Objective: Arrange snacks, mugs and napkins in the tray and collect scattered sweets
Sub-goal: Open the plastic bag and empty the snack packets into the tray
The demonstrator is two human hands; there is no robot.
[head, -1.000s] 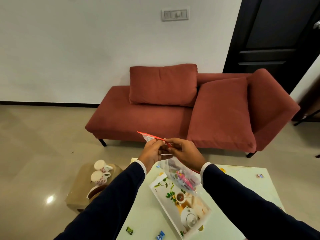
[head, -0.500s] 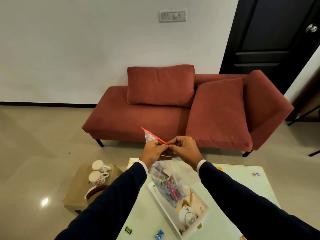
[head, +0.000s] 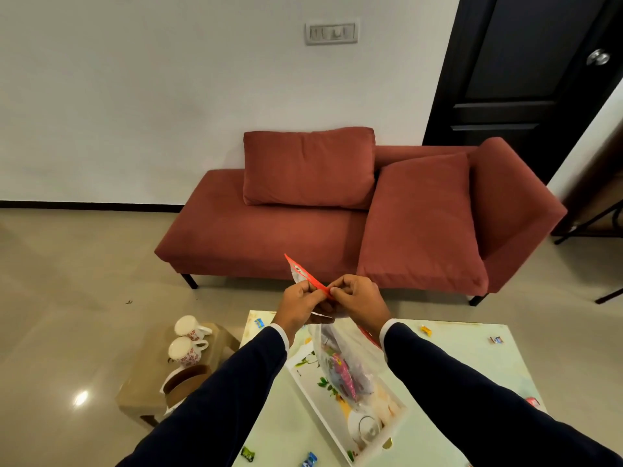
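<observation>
Above table (head: 465, 358), both hands' fingers (head: 338, 288) pinch bag (head: 347, 362).

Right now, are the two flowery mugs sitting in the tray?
No, both mugs stand on a small low stool beside the table, while the tray lies on the table.

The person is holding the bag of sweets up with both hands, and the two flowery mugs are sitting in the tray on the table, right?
Not quite. The head view shows the two flowery mugs on a small side table left of the big table, not in the tray. The rest is right: the left hand and right hand pinch the top of the bag of sweets, holding it up.
</observation>
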